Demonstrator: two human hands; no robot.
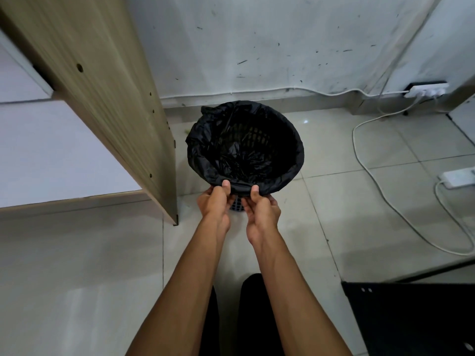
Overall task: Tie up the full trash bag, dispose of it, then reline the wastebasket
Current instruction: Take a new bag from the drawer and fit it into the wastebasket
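A black trash bag (205, 140) lines a dark lattice wastebasket (237, 204) that stands on the tiled floor by the wall. The bag's edge is folded over the rim all round, and its crumpled bottom lies inside the basket. My left hand (217, 201) pinches the folded bag edge at the near rim, thumb on top. My right hand (259, 205) pinches the same edge a little to the right, thumb on top too. Only a small patch of the basket's lattice shows between my hands.
A wooden desk side panel (108, 98) rises close to the basket's left. White cables (372, 181) and a power strip (458, 177) lie on the floor at the right. A black chair base (411, 317) sits at lower right. My legs are below.
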